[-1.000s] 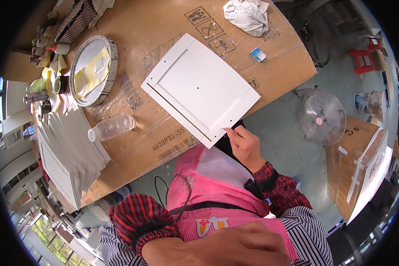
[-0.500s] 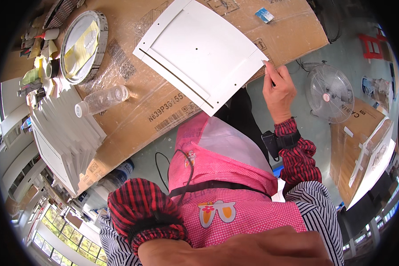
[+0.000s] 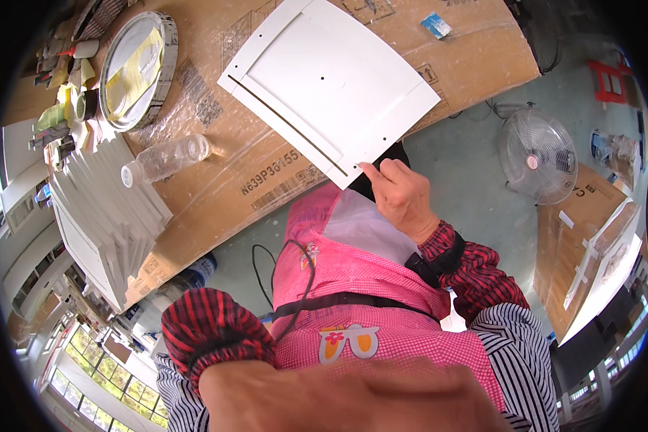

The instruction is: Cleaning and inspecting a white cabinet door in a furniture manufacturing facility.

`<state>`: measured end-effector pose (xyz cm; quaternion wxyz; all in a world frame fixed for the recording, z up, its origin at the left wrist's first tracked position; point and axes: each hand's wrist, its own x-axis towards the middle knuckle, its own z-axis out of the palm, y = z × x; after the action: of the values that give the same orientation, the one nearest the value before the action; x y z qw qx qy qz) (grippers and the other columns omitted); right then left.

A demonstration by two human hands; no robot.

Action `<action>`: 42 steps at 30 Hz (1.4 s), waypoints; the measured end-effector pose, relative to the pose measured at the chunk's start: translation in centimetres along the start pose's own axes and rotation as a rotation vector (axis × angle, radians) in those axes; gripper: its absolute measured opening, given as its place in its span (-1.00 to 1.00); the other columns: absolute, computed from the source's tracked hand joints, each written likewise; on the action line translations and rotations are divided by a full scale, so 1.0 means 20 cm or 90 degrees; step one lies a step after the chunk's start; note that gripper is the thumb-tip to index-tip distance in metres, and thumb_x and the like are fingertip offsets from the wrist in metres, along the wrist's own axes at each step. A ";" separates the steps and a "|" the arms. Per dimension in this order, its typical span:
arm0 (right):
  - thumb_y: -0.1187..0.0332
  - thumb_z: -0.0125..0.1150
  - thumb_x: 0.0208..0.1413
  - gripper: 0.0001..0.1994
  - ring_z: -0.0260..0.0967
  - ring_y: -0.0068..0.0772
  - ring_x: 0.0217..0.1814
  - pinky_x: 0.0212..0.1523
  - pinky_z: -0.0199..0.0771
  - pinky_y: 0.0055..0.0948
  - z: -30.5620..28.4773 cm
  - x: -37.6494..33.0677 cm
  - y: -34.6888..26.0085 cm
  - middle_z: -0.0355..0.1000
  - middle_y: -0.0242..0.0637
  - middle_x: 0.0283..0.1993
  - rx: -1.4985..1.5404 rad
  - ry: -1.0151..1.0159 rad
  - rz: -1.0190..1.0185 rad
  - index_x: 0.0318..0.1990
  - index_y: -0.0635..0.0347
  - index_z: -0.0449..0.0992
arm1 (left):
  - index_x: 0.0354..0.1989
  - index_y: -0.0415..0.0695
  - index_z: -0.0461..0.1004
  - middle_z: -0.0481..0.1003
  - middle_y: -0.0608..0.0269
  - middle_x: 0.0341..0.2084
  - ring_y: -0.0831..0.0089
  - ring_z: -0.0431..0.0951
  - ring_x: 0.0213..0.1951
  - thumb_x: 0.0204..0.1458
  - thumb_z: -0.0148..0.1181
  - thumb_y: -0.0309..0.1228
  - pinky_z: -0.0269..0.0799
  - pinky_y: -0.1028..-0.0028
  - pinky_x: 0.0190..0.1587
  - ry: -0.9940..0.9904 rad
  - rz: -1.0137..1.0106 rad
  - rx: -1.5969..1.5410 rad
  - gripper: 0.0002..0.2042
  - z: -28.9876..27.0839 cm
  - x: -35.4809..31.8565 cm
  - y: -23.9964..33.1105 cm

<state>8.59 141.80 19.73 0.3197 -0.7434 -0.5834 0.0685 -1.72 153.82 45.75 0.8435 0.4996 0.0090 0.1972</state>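
Observation:
A white flat panel point(image 3: 345, 101) with a curved far edge, a long dark slot and several small holes lies tilted on the cardboard-covered table point(image 3: 223, 209). Its near corner juts past the table's edge. My right hand point(image 3: 403, 196) is at that corner, fingers curled in, with the index fingertip against the panel's edge beside a hole. What the fingers hold, if anything, is hidden. My left hand point(image 3: 367, 396) is large and blurred at the lower edge, crossing in front of my pink apron point(image 3: 389, 338); its fingers cannot be made out.
Left of the panel lie a clear plastic bottle point(image 3: 167, 160), a round lid point(image 3: 138, 72) and a stack of white panels point(image 3: 111, 216). A blue scrap point(image 3: 435, 26) sits at the back. A fan point(image 3: 538, 157) and a cardboard box point(image 3: 579, 237) stand right of the table.
My right hand has moved left and nearer along the panel's edge, from its right corner to the near corner. My left hand has shifted slightly left. The panel lies nearly as before.

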 end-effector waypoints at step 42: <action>0.60 0.29 -0.06 -0.69 0.36 -0.36 -0.40 -0.45 0.41 -0.36 -0.02 0.01 -0.04 0.26 -0.38 -0.41 -0.002 0.010 0.106 -0.10 0.18 0.62 | 0.23 0.05 0.48 0.35 0.14 0.21 0.19 0.30 0.30 -0.23 0.46 0.13 -0.03 0.00 0.41 0.159 -0.044 1.195 -0.21 -1.23 -0.43 -0.85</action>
<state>8.21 141.94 20.64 0.3163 -0.7905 -0.5170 0.0883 -9.36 164.30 17.43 0.0954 0.9486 0.2690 0.1366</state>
